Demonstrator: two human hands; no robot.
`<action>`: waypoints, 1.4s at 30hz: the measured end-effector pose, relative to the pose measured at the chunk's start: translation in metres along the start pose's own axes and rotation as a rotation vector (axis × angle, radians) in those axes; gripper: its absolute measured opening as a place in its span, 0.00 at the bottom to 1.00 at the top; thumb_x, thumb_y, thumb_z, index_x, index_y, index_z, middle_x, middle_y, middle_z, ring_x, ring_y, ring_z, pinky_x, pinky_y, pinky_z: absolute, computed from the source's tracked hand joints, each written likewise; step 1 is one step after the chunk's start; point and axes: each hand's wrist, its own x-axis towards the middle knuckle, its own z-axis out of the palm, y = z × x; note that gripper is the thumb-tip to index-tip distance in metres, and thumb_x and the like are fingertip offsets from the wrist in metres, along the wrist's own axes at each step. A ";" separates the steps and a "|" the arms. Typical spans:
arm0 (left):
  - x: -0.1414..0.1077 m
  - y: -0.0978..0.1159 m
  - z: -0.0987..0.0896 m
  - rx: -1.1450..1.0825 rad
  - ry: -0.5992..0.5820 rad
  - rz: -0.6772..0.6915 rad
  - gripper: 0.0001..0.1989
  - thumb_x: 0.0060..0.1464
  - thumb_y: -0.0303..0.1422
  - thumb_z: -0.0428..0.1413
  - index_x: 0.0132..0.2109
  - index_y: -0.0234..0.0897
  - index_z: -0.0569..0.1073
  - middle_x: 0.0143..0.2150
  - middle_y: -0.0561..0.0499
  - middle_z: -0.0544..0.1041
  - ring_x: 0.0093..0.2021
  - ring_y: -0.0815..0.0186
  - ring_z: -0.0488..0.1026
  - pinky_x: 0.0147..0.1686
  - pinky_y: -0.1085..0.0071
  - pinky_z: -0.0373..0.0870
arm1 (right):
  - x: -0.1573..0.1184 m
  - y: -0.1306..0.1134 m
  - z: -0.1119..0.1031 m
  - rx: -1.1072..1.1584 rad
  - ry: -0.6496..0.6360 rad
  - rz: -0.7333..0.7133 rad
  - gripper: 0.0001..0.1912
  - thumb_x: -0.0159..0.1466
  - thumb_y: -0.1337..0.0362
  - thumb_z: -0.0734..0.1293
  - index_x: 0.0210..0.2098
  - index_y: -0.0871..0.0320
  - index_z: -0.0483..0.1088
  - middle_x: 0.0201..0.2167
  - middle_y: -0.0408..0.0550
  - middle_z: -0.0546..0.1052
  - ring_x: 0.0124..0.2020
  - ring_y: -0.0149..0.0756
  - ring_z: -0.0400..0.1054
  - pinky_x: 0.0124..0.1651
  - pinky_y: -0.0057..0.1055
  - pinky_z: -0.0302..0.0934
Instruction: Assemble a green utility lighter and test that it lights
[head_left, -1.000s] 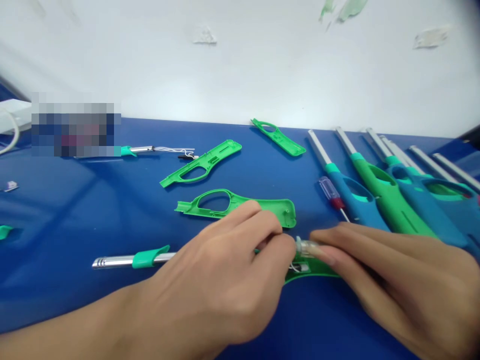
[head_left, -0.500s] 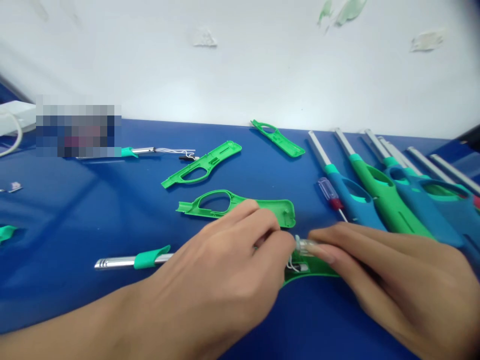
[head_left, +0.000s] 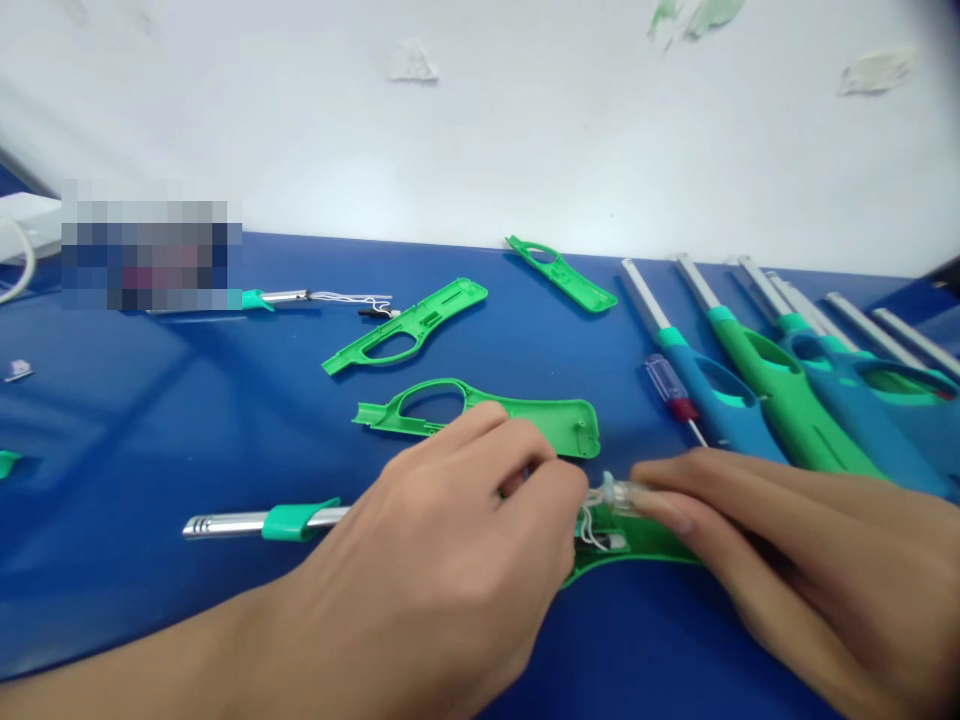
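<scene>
My right hand (head_left: pixel 802 550) pinches a clear plastic lighter fuel tank (head_left: pixel 621 496) between thumb and fingers, above a green lighter handle half (head_left: pixel 660 542). Thin white wires (head_left: pixel 587 524) loop down into that half beside a small black-and-white part (head_left: pixel 609 542). My left hand (head_left: pixel 457 530) is closed just left of the tank; its fingertips, and whatever they grip, are hidden. From under the left hand a silver lighter tube (head_left: pixel 225 525) with a teal collar (head_left: pixel 291 521) sticks out to the left. Behind the left hand lies another green handle half (head_left: pixel 540 418).
On the blue table (head_left: pixel 247 420) lie more green handle halves (head_left: pixel 420 325) and a wired tube (head_left: pixel 285 298). Assembled blue and green lighters (head_left: pixel 787 385) line the right, beside a screwdriver (head_left: pixel 670 385). A white wall (head_left: pixel 480 150) stands behind; a blurred patch covers the left back.
The view has shifted slightly. The right hand and the clear tank sit a little farther from the left hand, so more of the white wires and handle half shows between them.
</scene>
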 end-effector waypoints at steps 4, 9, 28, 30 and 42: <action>-0.019 -0.001 0.001 -0.005 0.027 -0.017 0.18 0.84 0.21 0.57 0.45 0.40 0.87 0.41 0.50 0.88 0.39 0.59 0.83 0.41 0.61 0.88 | 0.003 0.001 0.000 -0.001 -0.013 -0.007 0.12 0.98 0.57 0.63 0.57 0.44 0.76 0.43 0.37 0.92 0.33 0.33 0.89 0.40 0.24 0.81; -0.018 -0.003 -0.002 -0.025 0.028 -0.002 0.20 0.80 0.19 0.56 0.41 0.39 0.86 0.41 0.50 0.88 0.39 0.59 0.84 0.36 0.60 0.84 | 0.006 -0.002 0.001 0.019 -0.018 0.019 0.13 0.97 0.58 0.64 0.56 0.44 0.79 0.43 0.37 0.92 0.33 0.36 0.90 0.40 0.26 0.83; -0.019 -0.002 0.000 -0.062 0.036 0.000 0.24 0.85 0.20 0.52 0.39 0.41 0.84 0.41 0.52 0.86 0.39 0.63 0.81 0.39 0.62 0.80 | -0.032 0.015 0.005 -0.084 0.056 0.051 0.23 0.85 0.33 0.77 0.47 0.43 0.92 0.36 0.48 0.90 0.38 0.53 0.91 0.34 0.37 0.83; -0.020 -0.003 0.001 -0.059 0.041 -0.001 0.25 0.87 0.20 0.51 0.39 0.41 0.83 0.41 0.52 0.86 0.39 0.63 0.81 0.39 0.63 0.80 | -0.030 0.015 0.005 -0.089 0.056 0.053 0.23 0.84 0.33 0.77 0.47 0.43 0.91 0.36 0.48 0.90 0.38 0.53 0.91 0.34 0.37 0.83; -0.026 -0.006 0.014 -0.111 -0.026 -0.033 0.19 0.88 0.27 0.56 0.46 0.43 0.87 0.43 0.52 0.85 0.42 0.60 0.82 0.47 0.63 0.87 | -0.015 0.010 0.001 -0.106 0.045 0.073 0.18 0.86 0.40 0.78 0.48 0.43 0.92 0.37 0.46 0.90 0.34 0.51 0.90 0.33 0.36 0.81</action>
